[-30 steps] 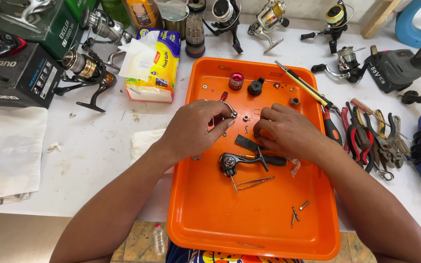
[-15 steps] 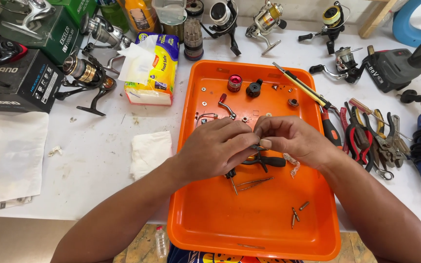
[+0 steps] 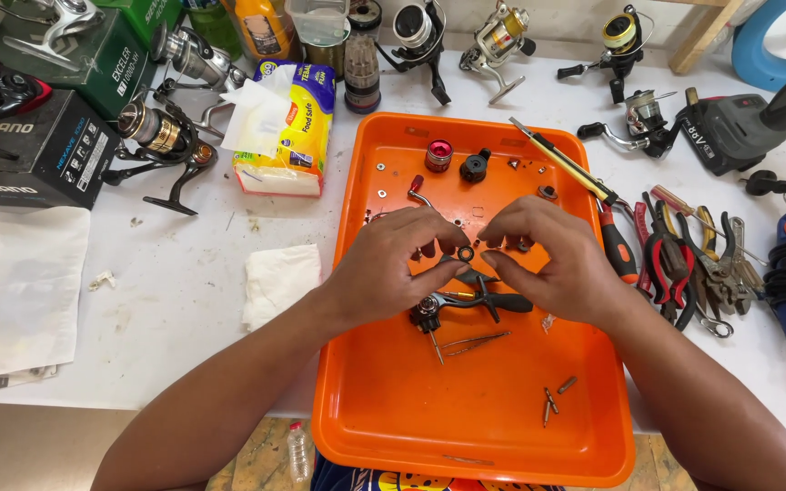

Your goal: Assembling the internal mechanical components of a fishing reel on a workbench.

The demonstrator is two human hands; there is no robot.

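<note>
Messy white workbench [image 3: 175, 291], orange tray [image 3: 384, 427] dead center. Both hands, left hand [image 3: 391, 268] and right hand [image 3: 552, 259], pinch 1 tiny black ring [image 3: 466, 254] above the tray's middle, reel handle [image 3: 466, 303] at 6 o'clock. Looks light, slippery; hold by its rim.

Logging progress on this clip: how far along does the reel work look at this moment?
Done: small parts, screws and a red cap lie loose in the orange tray. In hand: left hand and right hand pinch a small dark ring between their fingertips. Left: the black reel body beneath lies open, apparently unassembled.
</note>
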